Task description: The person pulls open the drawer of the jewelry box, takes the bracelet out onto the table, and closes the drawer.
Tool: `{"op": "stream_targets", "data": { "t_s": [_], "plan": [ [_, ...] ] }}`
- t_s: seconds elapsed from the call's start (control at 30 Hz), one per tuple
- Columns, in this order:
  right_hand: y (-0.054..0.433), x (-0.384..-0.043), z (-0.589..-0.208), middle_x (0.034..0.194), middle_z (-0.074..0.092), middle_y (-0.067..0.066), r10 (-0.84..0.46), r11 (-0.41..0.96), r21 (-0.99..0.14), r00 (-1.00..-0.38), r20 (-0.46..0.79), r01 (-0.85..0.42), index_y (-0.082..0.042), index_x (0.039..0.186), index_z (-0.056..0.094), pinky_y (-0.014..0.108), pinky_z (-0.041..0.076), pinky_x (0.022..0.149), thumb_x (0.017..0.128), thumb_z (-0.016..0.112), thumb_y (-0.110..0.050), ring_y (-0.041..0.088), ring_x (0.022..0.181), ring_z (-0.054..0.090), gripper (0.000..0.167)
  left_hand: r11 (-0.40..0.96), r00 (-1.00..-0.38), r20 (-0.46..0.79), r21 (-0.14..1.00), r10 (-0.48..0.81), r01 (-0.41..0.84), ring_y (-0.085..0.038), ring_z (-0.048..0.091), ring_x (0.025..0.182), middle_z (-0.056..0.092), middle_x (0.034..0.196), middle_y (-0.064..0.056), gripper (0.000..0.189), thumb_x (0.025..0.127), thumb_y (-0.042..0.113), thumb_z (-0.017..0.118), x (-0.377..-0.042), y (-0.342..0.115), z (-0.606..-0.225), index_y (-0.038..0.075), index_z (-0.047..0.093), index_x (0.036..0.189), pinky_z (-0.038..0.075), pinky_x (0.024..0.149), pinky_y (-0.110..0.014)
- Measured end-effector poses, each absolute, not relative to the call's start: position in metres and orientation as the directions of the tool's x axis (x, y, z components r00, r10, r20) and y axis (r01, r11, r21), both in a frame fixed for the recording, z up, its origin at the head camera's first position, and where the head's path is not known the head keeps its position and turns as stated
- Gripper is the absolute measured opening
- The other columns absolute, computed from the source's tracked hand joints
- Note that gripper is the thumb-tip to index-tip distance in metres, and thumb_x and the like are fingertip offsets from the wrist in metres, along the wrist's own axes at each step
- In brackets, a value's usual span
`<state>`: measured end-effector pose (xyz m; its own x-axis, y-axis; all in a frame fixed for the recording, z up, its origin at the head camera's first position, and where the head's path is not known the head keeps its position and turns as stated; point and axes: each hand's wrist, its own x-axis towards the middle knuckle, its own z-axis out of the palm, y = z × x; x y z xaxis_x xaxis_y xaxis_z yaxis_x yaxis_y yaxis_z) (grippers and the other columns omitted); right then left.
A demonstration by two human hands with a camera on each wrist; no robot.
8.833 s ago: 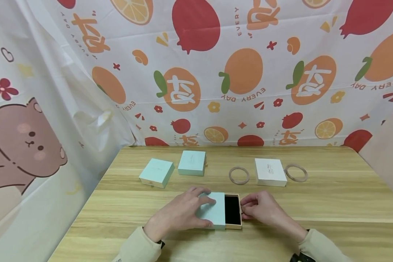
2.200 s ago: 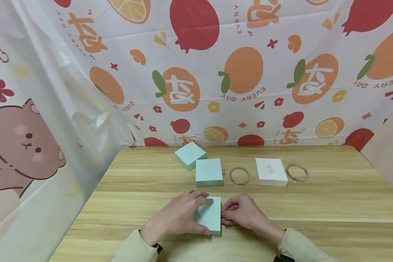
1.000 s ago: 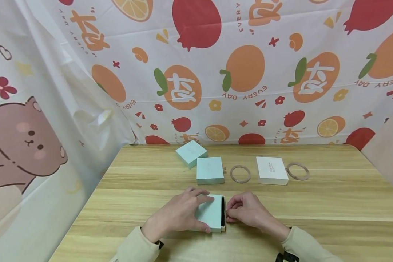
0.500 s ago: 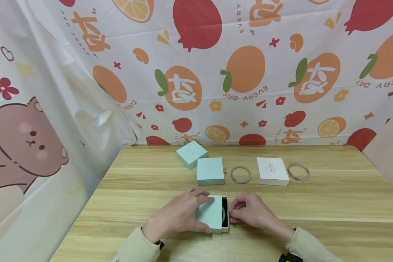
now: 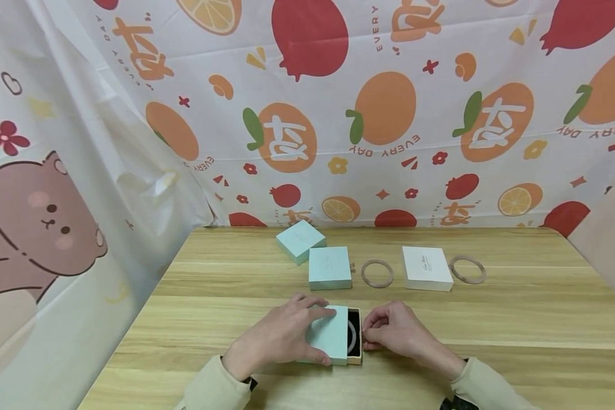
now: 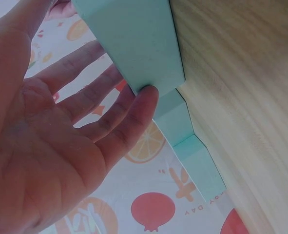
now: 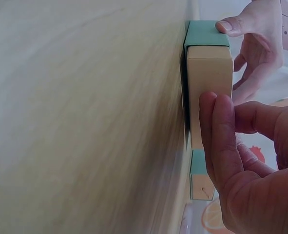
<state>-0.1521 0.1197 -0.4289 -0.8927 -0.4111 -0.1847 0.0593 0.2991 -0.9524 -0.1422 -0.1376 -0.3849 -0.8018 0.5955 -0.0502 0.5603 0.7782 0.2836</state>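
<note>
A mint-green drawer-style jewellery box [image 5: 333, 336] lies on the table in front of me. My left hand [image 5: 287, 333] grips its sleeve, the thumb at the near edge and the fingers over the top and far side. Out of the sleeve's right end sticks a tan drawer [image 7: 209, 73] with black lining, and part of a pale bangle [image 5: 352, 337] shows inside. At the drawer's front face, my right hand [image 5: 394, 330] pinches with thumb and fingertips; the pull between them is hidden. In the left wrist view the sleeve [image 6: 139, 48] stands between thumb and fingers.
Behind the box sit two more mint boxes, one turned [image 5: 300, 239] and one squarer [image 5: 330, 267] with a small tab on its right side. To their right are a bangle [image 5: 377, 274], a white box [image 5: 427, 267] and another bangle [image 5: 468, 270]. A printed cloth [image 5: 384, 188] hangs behind the table.
The drawer has slid rightward out of the sleeve with my right hand, baring the bangle. My left hand stays on the sleeve. Compared with the oldest frame, the two rear mint boxes stand differently.
</note>
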Motion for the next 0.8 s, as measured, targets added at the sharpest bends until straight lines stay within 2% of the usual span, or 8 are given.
{"op": "stream_targets", "data": {
  "t_s": [0.8],
  "plan": [
    [0.132,-0.151,-0.426,0.075,0.073,0.008,-0.418,0.311,-0.949,-0.89,-0.182,0.048,0.002,0.087,0.073,0.026,0.06,0.066,0.085,0.068,-0.001,0.017,0.071,0.074,0.007,0.781,-0.803,-0.054,0.276,0.594,0.56,-0.024,0.054,0.128,0.058,0.145,-0.002,0.077,0.074,0.055,0.087,-0.141,-0.137,-0.385,0.022,0.064,0.139,0.057,0.092,-0.044]
  ]
}}
